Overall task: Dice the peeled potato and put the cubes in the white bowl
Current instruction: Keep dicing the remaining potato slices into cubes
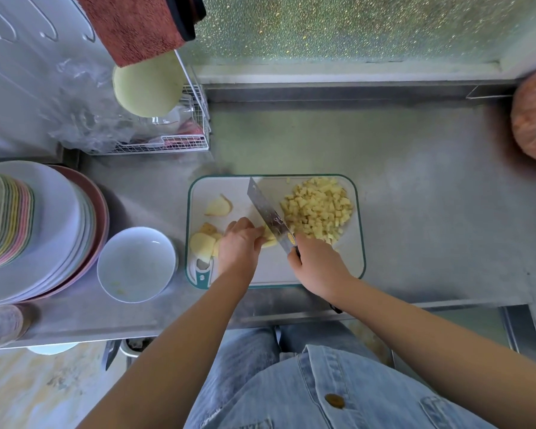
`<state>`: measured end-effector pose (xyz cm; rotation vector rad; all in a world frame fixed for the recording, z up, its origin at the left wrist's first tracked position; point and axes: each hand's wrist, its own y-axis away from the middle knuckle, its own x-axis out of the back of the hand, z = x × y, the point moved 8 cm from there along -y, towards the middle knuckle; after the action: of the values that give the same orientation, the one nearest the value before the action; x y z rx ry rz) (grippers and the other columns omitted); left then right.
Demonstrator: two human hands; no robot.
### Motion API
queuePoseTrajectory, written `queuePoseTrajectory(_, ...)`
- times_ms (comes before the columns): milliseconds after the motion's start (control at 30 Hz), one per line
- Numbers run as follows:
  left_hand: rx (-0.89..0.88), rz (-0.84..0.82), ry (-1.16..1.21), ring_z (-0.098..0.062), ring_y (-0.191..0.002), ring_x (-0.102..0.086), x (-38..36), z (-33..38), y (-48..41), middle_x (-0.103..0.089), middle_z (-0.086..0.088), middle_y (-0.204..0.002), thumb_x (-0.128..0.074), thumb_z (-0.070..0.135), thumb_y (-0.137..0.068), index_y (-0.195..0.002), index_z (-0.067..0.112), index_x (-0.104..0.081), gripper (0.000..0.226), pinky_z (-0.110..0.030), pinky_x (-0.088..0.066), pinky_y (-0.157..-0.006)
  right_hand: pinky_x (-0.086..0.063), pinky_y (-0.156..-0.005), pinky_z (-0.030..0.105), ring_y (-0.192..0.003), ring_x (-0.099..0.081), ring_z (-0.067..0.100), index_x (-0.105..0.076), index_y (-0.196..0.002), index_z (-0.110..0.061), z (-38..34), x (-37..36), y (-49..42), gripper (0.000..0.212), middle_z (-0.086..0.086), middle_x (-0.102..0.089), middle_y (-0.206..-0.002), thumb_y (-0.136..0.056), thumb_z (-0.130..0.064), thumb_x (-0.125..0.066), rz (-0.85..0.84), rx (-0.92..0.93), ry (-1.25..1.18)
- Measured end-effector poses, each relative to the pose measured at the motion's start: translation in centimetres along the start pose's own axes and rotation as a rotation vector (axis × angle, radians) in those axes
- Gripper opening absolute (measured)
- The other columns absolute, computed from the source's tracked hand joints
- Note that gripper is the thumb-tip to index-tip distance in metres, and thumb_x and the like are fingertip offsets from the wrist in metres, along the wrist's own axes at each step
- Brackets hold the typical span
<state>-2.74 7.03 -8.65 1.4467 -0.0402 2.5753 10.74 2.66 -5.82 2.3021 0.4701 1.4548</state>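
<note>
Stainless steel counter (pixel 415 181) fills the view, with a white cutting board (pixel 350 267) near its front edge. On the board, the left hand (pixel 240 246) curls its fingers down over a potato piece (pixel 269 239), pinning it. The piece pokes out to the right, hard against the cleaver (pixel 268 212). The right hand (pixel 317 264) is wrapped round the cleaver's handle, and the blade runs diagonally from that hand toward the board's far left.

The coming cut therefore falls just beside the left fingertips, which look tucked back from the edge. A heap of potato cubes (pixel 317 209) lies on the blade's right side. Uncut potato slices (pixel 202 244) wait at the board's left. The white bowl (pixel 136 258) sits just off the board's left edge, nearer the left hand, holding only a few scraps. Dicing looks well along, with the transfer not yet begun.
</note>
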Motion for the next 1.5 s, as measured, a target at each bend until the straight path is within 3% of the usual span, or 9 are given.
queuePoseTrajectory(267,0.009,-0.013,0.02,-0.033,-0.07,-0.057,0.2,0.1,0.0,-0.062,-0.01,-0.075,-0.077,0.003,-0.073,-0.081,0.009,-0.078,0.01,-0.035,-0.049,-0.053,-0.031,-0.059,0.032,-0.067,-0.05,0.026,-0.05,-0.105,-0.009,0.3,-1.5,-0.4,0.021,-0.003,-0.04,-0.063,-0.098,-0.022,-0.035,0.089,-0.023,0.025)
queuePoseTrajectory(467,-0.044,0.0,0.001,-0.032,-0.076,-0.06,0.4,0.1,0.7,-0.064,-0.011,-0.085,-0.081,0.011,-0.07,-0.101,0.009,-0.072,0.032,-0.037,-0.054,-0.058,-0.022,-0.048,0.032,-0.048,-0.035,0.017,-0.037,-0.076,-0.012,0.9,-0.2,-0.2,0.022,-0.001,-0.035,-0.053,-0.096,-0.019,-0.041,0.124,0.008,-0.123)
queuePoseTrajectory(567,-0.039,0.013,-0.042,-0.033,-0.082,-0.06,0.5,-0.2,1.0,-0.064,-0.013,-0.092,-0.081,0.013,-0.071,-0.109,0.006,-0.068,0.041,-0.038,-0.054,-0.059,-0.02,-0.047,0.031,-0.047,-0.031,0.015,-0.033,-0.071,-0.013,-0.1,0.7,0.1,0.025,0.002,-0.034,-0.053,-0.095,-0.017,-0.04,0.095,0.046,-0.123)
queuePoseTrajectory(800,-0.013,0.013,-0.047,-0.031,-0.065,-0.059,0.4,-0.1,1.1,-0.062,-0.01,-0.076,-0.085,0.006,-0.066,-0.08,0.008,-0.076,0.017,-0.036,-0.053,-0.053,-0.021,-0.046,0.028,-0.055,-0.036,0.016,-0.025,-0.068,-0.022,-1.0,0.3,0.4,0.031,0.0,-0.036,-0.059,-0.096,-0.017,-0.037,0.033,0.014,-0.036)
queuePoseTrajectory(933,-0.016,0.009,-0.031,-0.029,-0.059,-0.057,0.2,0.2,1.0,-0.061,-0.008,-0.07,-0.086,0.001,-0.061,-0.072,0.007,-0.076,0.016,-0.031,-0.049,-0.05,-0.022,-0.048,0.028,-0.063,-0.042,0.022,-0.032,-0.083,-0.016,-0.9,-0.7,0.4,0.014,-0.002,-0.036,-0.062,-0.097,-0.018,-0.035,0.032,-0.003,0.003)
queuePoseTrajectory(1033,-0.014,0.008,-0.02,-0.029,-0.059,-0.057,0.1,0.0,0.8,-0.06,-0.008,-0.07,-0.086,0.001,-0.06,-0.069,0.006,-0.075,0.015,-0.031,-0.049,-0.049,-0.031,-0.057,0.031,-0.068,-0.045,0.023,-0.037,-0.091,-0.015,-0.7,-1.4,0.1,0.008,0.001,-0.043,-0.069,-0.097,-0.019,-0.035,0.041,-0.014,0.036)
queuePoseTrajectory(1200,0.005,-0.003,-0.005,-0.03,-0.062,-0.058,0.2,0.0,0.9,-0.061,-0.009,-0.073,-0.083,0.0,-0.064,-0.071,0.005,-0.075,0.012,-0.035,-0.053,-0.052,-0.037,-0.059,0.033,-0.073,-0.058,0.03,-0.049,-0.109,-0.008,-0.5,-2.1,-0.3,0.022,0.007,-0.052,-0.072,-0.098,-0.021,-0.035,0.101,0.003,0.079)
queuePoseTrajectory(1333,0.021,-0.011,0.015,-0.03,-0.066,-0.058,0.3,0.0,1.1,-0.061,-0.01,-0.075,-0.082,0.002,-0.067,-0.074,0.005,-0.076,0.01,-0.034,-0.053,-0.056,-0.035,-0.055,0.036,-0.061,-0.054,0.028,-0.051,-0.103,-0.006,0.2,-1.7,-0.5,0.021,-0.003,-0.039,-0.056,-0.097,-0.021,-0.038,0.109,0.007,-0.028)
queuePoseTrajectory(1500,0.016,-0.043,-0.005,-0.034,-0.072,-0.06,0.1,-0.4,1.3,-0.063,-0.013,-0.081,-0.084,0.009,-0.066,-0.093,0.004,-0.074,0.029,-0.039,-0.053,-0.063,-0.028,-0.05,0.035,-0.049,-0.037,0.016,-0.038,-0.078,-0.012,0.0,-0.5,-0.1,0.02,0.0,-0.038,-0.054,-0.096,-0.02,-0.04,0.108,0.009,-0.11)
